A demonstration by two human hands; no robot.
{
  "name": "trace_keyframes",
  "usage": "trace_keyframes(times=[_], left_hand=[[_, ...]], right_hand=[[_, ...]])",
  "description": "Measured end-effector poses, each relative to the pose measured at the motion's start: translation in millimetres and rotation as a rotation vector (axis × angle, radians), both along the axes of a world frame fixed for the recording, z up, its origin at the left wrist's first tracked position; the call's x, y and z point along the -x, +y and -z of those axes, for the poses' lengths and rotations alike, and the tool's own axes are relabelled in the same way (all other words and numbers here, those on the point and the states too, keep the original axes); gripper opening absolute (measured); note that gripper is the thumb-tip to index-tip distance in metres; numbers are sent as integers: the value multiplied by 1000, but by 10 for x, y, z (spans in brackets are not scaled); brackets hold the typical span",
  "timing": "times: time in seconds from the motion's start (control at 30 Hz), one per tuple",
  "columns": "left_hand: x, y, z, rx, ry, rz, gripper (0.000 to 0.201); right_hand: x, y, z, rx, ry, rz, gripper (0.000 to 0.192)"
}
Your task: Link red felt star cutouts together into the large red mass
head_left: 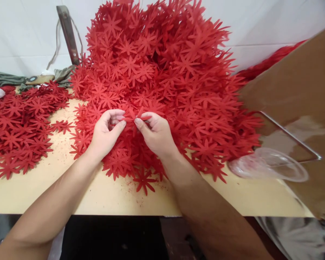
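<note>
Red flower cutout [132,115] looks mid-handling, pinched by the right hand [157,136], the left hand [106,133] at its petal tip, pinch unclear; whether the big heap [162,68] beyond the grip or smaller pile [21,122] leftward is finished, I cannot tell.

Reads as a small handwork workshop; can't tell if it's in a home or a factory. Evidence: big heap of thin red many-petalled flower cutouts [162,81] under and beyond the fingers [141,125], bulk quantity. Smaller pile of darker red flower cutouts [18,124] left of them. Flat pale-yellow worktable [111,198] below them, tiny red scraps scattered on it. Upright brown cardboard panel [295,83] to their right. Plain white tiled wall [24,32] behind.
</note>
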State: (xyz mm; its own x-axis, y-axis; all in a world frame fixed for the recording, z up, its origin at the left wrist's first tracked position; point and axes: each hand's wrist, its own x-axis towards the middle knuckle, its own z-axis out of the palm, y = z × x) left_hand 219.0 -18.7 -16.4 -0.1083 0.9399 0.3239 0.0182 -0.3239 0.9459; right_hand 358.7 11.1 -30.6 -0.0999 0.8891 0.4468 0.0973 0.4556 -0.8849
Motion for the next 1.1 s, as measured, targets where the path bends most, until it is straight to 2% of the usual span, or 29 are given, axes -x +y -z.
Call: trace_keyframes(times=[0.2, 0.3, 0.43, 0.5, 0.63, 0.73, 0.83, 1.0, 1.1], left_hand=[[-43, -43, -26, 72, -1, 87, 25], [-76, -32, 9, 113, 5, 54, 27], [-64, -2, 38, 66, -19, 0, 20], [-34, 20, 36, 63, -68, -27, 16], [44, 76, 33, 155, -224, -108, 11], [85, 102, 28, 183, -336, -141, 8], [85, 95, 8, 185, -368, -118, 12], [34, 55, -20, 168, -310, -65, 18], [15, 43, -23, 174, -237, -64, 23]], right_hand=[[37, -46, -18, 20, -15, -15, 46], [59, -59, -5, 44, 7, -55, 47], [68, -62, -11, 36, 23, -101, 50], [71, -58, -14, 35, 16, -168, 47], [63, -32, 5, 20, -21, -267, 37], [34, -3, 27, 48, -19, -207, 34], [4, 6, 19, 68, -9, -109, 38], [-7, -28, -41, 35, -50, -51, 50], [-2, -22, -37, 30, -21, -63, 46]])
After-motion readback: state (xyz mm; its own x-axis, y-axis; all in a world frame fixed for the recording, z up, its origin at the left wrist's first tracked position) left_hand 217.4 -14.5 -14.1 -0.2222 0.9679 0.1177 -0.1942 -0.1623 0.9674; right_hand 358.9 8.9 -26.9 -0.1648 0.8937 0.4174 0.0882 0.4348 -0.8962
